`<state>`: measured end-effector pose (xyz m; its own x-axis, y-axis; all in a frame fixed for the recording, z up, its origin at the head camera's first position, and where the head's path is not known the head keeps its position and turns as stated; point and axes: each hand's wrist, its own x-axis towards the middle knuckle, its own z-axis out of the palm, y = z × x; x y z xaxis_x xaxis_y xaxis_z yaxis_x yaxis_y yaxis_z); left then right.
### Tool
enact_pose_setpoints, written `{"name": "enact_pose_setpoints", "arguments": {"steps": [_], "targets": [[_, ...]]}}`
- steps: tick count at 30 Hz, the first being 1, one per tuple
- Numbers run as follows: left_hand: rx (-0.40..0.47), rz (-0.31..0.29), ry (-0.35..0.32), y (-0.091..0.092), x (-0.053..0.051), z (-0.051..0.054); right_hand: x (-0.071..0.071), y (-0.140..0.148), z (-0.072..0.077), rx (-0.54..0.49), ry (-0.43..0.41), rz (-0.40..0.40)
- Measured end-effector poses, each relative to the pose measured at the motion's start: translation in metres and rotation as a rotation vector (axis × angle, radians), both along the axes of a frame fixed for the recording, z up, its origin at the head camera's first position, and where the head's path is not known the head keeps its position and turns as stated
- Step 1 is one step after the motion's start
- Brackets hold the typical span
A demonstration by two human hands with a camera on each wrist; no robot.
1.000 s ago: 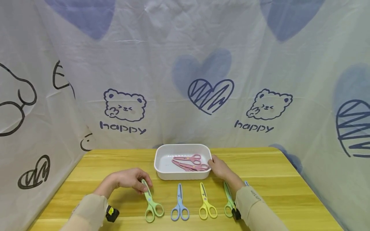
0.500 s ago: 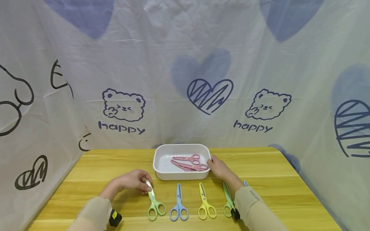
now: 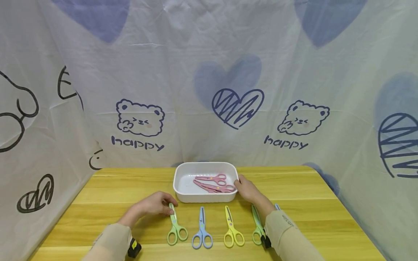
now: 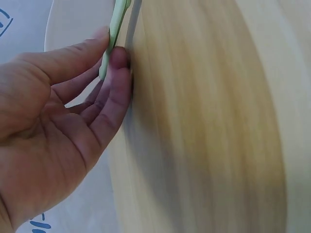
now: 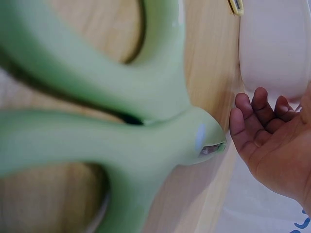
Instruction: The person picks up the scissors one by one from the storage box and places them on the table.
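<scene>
Thumb and fingers of my left hand (image 3: 159, 203) pinch the blade end of a pair of green scissors (image 3: 176, 230). Its handle loops point toward me, on or just above the table. In the left wrist view the green blade (image 4: 115, 36) lies between thumb and fingertips. My right hand (image 3: 249, 188) holds the right end of a white tray (image 3: 204, 198), fingers curled against its wall; the thumb is hardly visible in the right wrist view. Pink scissors (image 3: 215, 188) lie inside the tray, overlapping at its right side.
Blue scissors (image 3: 202, 232) and yellow scissors (image 3: 231, 232) lie in a row on the wooden table (image 3: 294, 181). More green scissors (image 3: 257, 222) and a blue pair (image 3: 277, 207) lie partly hidden under my right forearm. A printed cloth (image 3: 189, 119) hangs behind the table.
My left hand has moved right with the green scissors, bringing them nearer the blue pair and turning them more upright in view. My right hand and the tray have stayed in place.
</scene>
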<state>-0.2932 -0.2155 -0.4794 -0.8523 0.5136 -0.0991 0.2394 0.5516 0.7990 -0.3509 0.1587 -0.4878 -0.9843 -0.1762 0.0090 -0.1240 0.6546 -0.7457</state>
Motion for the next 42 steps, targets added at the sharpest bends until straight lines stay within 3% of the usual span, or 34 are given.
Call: {"name": "enact_pose_setpoints", "arguments": {"steps": [14, 22, 42], "targets": [[0.093, 0.024, -0.062, 0.005, -0.003, -0.006, 0.0, -0.001, -0.001, 0.0, -0.004, -0.012], [0.087, 0.068, -0.017, 0.007, 0.0, -0.009, 0.0, 0.0, -0.001, 0.002, -0.002, -0.012], [0.055, 0.057, 0.084, 0.011, -0.002, -0.014, 0.0, 0.001, -0.002, -0.01, 0.002, -0.009]]}}
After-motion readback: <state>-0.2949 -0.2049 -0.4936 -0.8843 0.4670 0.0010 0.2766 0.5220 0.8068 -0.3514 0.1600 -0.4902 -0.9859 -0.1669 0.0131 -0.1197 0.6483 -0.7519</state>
